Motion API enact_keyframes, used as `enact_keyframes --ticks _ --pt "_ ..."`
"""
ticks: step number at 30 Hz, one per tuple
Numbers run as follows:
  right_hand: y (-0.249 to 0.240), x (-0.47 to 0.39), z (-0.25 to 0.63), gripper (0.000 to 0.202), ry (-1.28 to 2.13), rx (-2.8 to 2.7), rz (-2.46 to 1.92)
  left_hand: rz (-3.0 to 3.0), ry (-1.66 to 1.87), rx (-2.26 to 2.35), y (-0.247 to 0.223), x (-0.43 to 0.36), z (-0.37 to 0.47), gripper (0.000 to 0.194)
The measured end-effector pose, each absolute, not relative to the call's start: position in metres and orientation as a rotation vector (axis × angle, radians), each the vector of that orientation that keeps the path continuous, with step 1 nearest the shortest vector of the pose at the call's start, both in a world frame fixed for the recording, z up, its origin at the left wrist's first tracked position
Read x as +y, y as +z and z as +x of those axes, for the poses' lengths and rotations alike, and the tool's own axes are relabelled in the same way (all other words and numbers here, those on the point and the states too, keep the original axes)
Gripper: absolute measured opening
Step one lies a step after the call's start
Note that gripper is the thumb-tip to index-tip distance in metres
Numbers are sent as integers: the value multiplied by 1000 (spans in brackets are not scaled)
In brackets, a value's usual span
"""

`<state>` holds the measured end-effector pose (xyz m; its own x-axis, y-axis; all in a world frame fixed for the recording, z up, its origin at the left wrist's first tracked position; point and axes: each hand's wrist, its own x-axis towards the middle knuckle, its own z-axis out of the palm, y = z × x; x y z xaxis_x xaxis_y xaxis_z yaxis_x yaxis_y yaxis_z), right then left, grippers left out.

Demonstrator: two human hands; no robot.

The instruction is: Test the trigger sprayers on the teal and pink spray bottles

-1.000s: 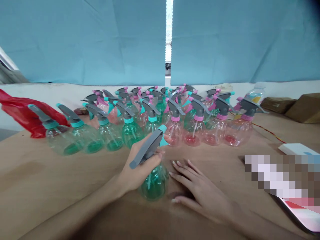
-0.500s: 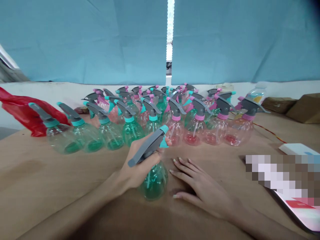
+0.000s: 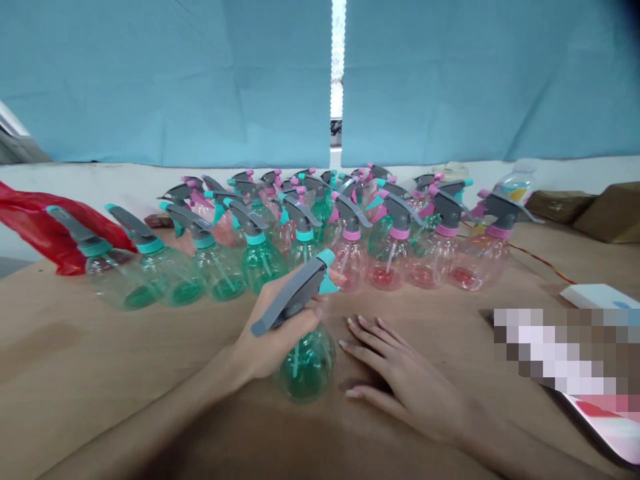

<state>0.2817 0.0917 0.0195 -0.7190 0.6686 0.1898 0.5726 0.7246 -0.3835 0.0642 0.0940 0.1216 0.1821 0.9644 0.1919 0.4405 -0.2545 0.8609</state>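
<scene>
The green spray bottle [image 3: 306,373] sits within the left hand [image 3: 270,337], its body below the curled fingers and its long axis close to upright. That hand is wrapped around the neck; the grey spray head [image 3: 295,293] slants above it, nozzle forward and rightward, lever back toward the wrist. The right hand [image 3: 400,377], farther off, lies spread and gripping nothing, just right of the bottle, with a gap between. Beyond both hands stand more spray bottles [image 3: 263,263].
</scene>
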Motion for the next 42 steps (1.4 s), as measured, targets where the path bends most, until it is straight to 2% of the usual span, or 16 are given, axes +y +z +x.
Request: enact_keyframes --ticks 14,42 --pt "20 87 279 57 437 -2581 -1023 1795 1041 1310 119 96 65 15" --pt "20 90 281 57 481 -2577 -1020 1846 1015 1301 114 97 61 12"
